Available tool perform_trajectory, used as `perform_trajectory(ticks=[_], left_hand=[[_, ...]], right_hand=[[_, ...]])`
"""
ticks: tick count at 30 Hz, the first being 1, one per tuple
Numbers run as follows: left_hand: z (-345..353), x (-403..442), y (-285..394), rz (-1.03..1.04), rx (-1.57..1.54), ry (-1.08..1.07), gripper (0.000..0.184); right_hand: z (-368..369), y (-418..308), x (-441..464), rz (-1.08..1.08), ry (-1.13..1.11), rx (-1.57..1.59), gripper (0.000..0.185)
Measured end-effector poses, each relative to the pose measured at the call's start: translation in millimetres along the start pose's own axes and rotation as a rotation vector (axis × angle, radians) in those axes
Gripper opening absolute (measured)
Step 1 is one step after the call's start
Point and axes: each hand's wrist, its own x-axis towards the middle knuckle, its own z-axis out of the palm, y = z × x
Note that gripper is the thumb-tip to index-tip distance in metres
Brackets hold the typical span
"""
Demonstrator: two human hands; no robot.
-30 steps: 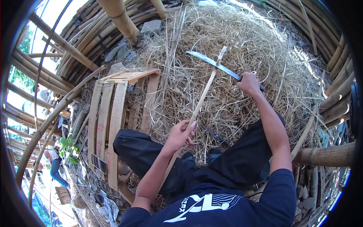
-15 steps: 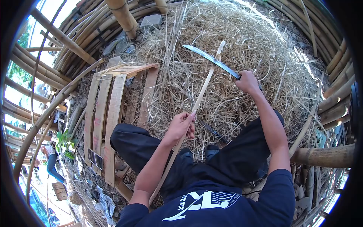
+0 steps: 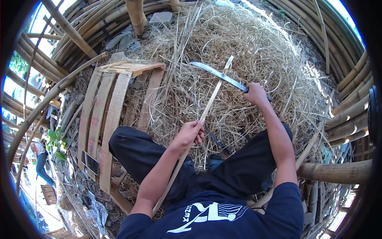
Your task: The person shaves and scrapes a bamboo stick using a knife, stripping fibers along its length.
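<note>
My left hand (image 3: 191,134) is closed around a long, pale bamboo strip (image 3: 211,101). The strip runs from beside my left forearm, over my lap, to a tip above the straw-like shavings. My right hand (image 3: 256,95) grips the dark handle of a long knife with a curved blade (image 3: 213,71). Near the strip's far end the blade lies across it, and thin curls show at the crossing. Part of the handle is hidden in my right fist. Below my left hand, between my legs, a dark object (image 3: 220,143) lies on the shavings, its kind unclear.
A heap of shavings (image 3: 238,36) spreads ahead of me. On my left stands a slatted wooden crate (image 3: 115,115) with a phone (image 3: 90,162) on it. Bamboo poles (image 3: 334,172) surround the spot. Another person (image 3: 41,163) is bent over at far left.
The knife, my right hand and the strip's far end have come slightly nearer my body. The blade still crosses the strip, and my left hand keeps its hold. The view has shifted a little.
</note>
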Motion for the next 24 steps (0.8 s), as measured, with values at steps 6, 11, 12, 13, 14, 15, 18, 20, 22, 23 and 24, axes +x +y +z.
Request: perform_trajectory(ticks=[6, 11, 12, 13, 14, 15, 18, 20, 22, 23, 24], left_hand=[[1, 2, -3, -0.016, -0.004, -0.02, 0.031], [4, -5, 4, -0.003, 0.005, -0.048, 0.027], [4, -7, 5, -0.001, -0.002, -0.061, 0.028], [4, -8, 5, -0.006, -0.017, -0.065, 0.028], [3, -8, 5, -0.018, -0.013, -0.074, 0.028], [2, -8, 5, -0.028, -0.007, -0.083, 0.028], [-2, -9, 7, -0.079, -0.031, -0.106, 0.026], [-6, -10, 6, -0.095, -0.013, -0.116, 0.025], [-9, -16, 7, -0.082, -0.003, -0.098, 0.025], [-11, -18, 8, -0.069, 0.014, -0.076, 0.026], [-16, -19, 8, -0.059, -0.003, -0.097, 0.024]], right_hand=[[3, -3, -1, 0.01, -0.066, -0.029, 0.029], [0, -7, -12, 0.019, -0.005, -0.121, 0.031], [0, -7, -14, 0.017, -0.015, -0.134, 0.031], [0, -5, -16, 0.034, 0.005, -0.155, 0.032], [0, -4, -18, 0.051, 0.025, -0.176, 0.033], [-2, -3, -20, 0.051, 0.016, -0.19, 0.033], [-9, -2, -24, 0.116, -0.063, -0.213, 0.034], [-19, -6, -34, 0.049, -0.126, -0.142, 0.04], [-22, -10, -40, 0.072, -0.242, -0.044, 0.043], [-20, -10, -43, 0.011, -0.229, -0.081, 0.039], [-16, -7, -44, -0.058, -0.197, -0.082, 0.037]])
